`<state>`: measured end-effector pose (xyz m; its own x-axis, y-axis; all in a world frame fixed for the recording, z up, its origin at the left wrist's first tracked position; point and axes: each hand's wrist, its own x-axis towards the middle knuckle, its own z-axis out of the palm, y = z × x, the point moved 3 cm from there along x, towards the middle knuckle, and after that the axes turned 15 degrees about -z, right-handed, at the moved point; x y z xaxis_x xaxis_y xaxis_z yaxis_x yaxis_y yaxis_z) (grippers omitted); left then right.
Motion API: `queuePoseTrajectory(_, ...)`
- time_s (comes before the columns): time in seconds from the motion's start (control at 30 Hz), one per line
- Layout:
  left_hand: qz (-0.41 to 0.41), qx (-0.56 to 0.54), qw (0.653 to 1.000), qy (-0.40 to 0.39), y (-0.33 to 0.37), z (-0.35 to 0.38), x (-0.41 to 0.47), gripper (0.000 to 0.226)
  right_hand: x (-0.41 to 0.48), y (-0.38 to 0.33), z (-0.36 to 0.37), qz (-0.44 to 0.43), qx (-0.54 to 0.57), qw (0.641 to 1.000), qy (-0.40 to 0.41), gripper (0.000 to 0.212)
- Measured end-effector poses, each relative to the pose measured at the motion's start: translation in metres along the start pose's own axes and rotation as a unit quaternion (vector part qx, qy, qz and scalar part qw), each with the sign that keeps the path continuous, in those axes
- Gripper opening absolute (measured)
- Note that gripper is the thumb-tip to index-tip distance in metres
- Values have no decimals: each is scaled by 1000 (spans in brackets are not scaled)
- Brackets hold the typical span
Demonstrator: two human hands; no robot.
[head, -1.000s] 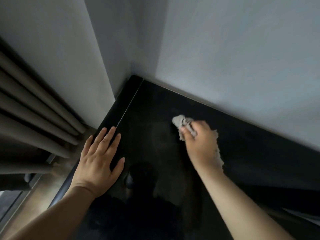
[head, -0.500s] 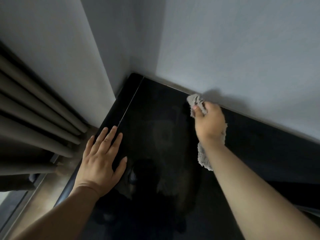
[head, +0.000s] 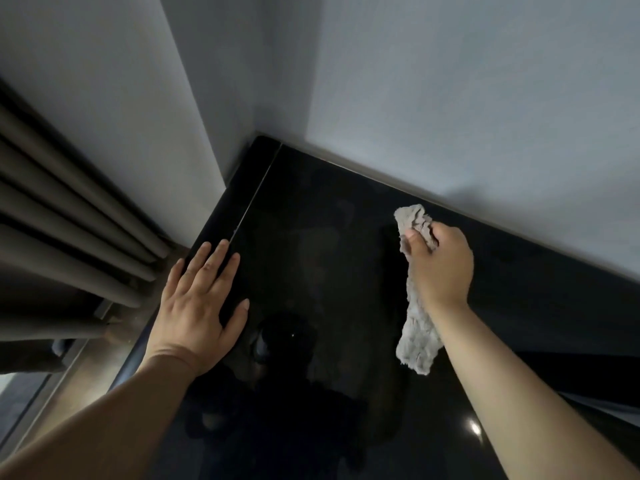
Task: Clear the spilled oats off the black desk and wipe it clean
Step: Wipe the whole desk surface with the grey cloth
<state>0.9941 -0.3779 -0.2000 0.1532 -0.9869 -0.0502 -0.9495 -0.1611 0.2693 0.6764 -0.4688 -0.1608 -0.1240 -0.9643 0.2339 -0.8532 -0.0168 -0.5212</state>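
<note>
1. Gripping a grey cloth (head: 417, 337), the right hand (head: 440, 268) has its fingers curled round the bunched upper part, with the thumb pressed across the front.
2. One crumpled end of the cloth sticks out past the thumb toward the far wall. The longer end trails out under the wrist, on the left side of the forearm.
3. The cloth is on the right part of the black desk (head: 311, 237), near its far edge. Its lower end seems to lie on the surface, though contact is hard to tell.
4. The left hand (head: 197, 306) lies flat, palm down, on the left edge of the desk. Its fingers are straight and a little apart and hold nothing, the fingertips point toward the far corner, and the thumb is spread to the right.
5. The two hands are well apart, with bare glossy desk between them that shows a dim reflection of the person.
6. A thin seam (head: 256, 199) runs from the far corner toward the left fingertips, marking off a narrow strip along the left side.
7. Pale walls (head: 450, 98) meet at the desk's far corner, and a soft shadow falls on the wall behind the cloth.
8. A grey-brown curtain (head: 52, 220) hangs in folds to the left of the desk, above brown floor (head: 86, 368).
9. A small bright glint (head: 474, 427) shows on the near right of the desk, beside the right forearm.
</note>
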Motion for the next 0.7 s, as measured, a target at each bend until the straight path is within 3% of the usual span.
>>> queuePoseTrajectory(0.1, -3, -1, 1000, 3, 0, 0, 2, 66, -4, -4, 19, 18, -37, 999, 4, 25)
queuePoseTrajectory(0.27, -4, 13, 1000, -2, -3, 2, 2, 66, -85, -46, 28, -78, 11, 996, -30, 17)
queuePoseTrajectory(0.43, -3, 6, 1000, -4, -4, 5, -2, 67, -141, -66, 14, -146, 113, 963, -196, 18)
queuePoseTrajectory(0.53, -7, 4, 1000, -3, -2, 3, -4, 67, -100, -49, -8, -150, 70, 980, -114, 13)
queuePoseTrajectory(0.6, -4, 4, 1000, -2, 0, 1, -1, 67, -59, -26, -14, -84, -4, 996, -39, 14)
queuePoseTrajectory(0.7, -8, 8, 1000, 1, 0, 1, 1, 67, -36, -11, 2, 23, -77, 997, -7, 25)
